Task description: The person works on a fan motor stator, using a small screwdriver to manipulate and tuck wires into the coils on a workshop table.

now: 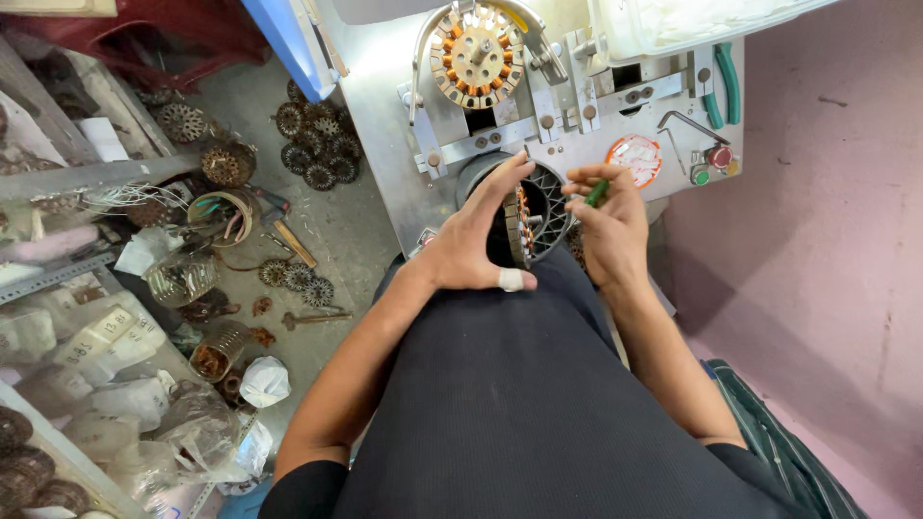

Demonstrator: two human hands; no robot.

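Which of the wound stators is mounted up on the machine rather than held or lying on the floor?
The orange-and-copper stator at the top of the grey machine, above both hands; the others lie on the floor.

A: Daylight, bright and even. Pink wall (817, 240) evenly lit, no hard glare.

B: Shadows?

A: Soft ones only. A dim patch under the left hand (476, 240), where the round stator (524, 226) sits against the dark lap. Red corner top left stays murky.

B: Sharpness?

A: Centre crisp; copper coils on the machine's wound stator (478, 53) read clearly. Plastic bags (125, 384) at the left edge smear and stretch, wide-lens bending. Mild sheen on the metal machine panel (385, 106).
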